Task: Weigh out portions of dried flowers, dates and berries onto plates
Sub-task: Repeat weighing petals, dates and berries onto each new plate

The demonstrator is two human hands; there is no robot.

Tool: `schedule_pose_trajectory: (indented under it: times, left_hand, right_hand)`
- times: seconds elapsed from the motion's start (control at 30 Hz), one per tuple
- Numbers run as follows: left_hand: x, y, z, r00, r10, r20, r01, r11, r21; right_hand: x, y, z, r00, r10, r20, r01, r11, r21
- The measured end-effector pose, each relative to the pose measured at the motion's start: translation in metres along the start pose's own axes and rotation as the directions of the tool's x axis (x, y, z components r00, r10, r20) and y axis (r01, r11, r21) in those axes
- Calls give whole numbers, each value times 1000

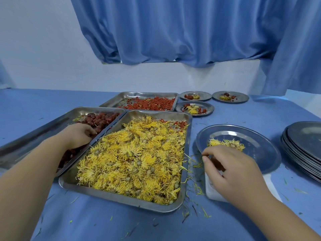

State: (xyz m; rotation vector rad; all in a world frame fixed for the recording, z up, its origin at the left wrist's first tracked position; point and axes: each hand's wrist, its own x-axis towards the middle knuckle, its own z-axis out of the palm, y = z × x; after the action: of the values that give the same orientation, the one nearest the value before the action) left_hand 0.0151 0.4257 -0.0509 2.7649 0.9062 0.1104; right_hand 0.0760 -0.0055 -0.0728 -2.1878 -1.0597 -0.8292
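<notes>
My left hand (pixel 78 134) reaches into the tray of dark red dates (pixel 99 119), its fingers curled down and pinching a date at the pile's near edge. Over the near rim of a steel plate (pixel 257 153), my right hand (pixel 231 169) holds a dark date (pixel 217 164) under curled fingers. That plate sits on a white scale (pixel 213 191) and carries a small heap of yellow dried flowers (pixel 225 144). A large tray of yellow flowers (pixel 135 162) lies between my hands. The tray of orange-red berries (pixel 149 103) stands behind it.
Three plates with mixed portions (pixel 194 108) (pixel 195 96) (pixel 230 96) sit at the back right. Further right, a stack of empty steel plates (pixel 305 145) stands beside the scale. Loose petals litter the blue tablecloth (pixel 104 223). A blue curtain hangs behind the table.
</notes>
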Motion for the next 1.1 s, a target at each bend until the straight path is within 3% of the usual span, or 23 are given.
schedule_pose_trajectory:
  times: [0.13, 0.3, 0.47, 0.7, 0.9, 1.1]
  left_hand:
    - [-5, 3, -9, 992, 15, -124, -34, 987, -154]
    - [-27, 49, -21, 956, 187, -224, -243, 935, -257]
    - [-61, 124, -15, 897, 425, -121, -442, 850, -286]
    - [-85, 226, 10, 733, 678, -58, -663, 694, -281]
    - [-86, 279, 23, 652, 756, 59, -740, 651, -168]
    - [-90, 293, 35, 636, 764, 105, -762, 644, -69]
  right_hand:
    - [-1, 4, -3, 994, 99, -39, -97, 994, 46]
    - [1, 11, -13, 953, 296, -71, -269, 929, 255]
    - [7, 22, -21, 848, 522, -95, -419, 769, 483]
    - [12, 41, -29, 720, 690, -79, -469, 567, 677]
    - [16, 46, -33, 681, 727, -85, -465, 519, 717]
    - [18, 45, -37, 687, 725, -50, -486, 509, 711]
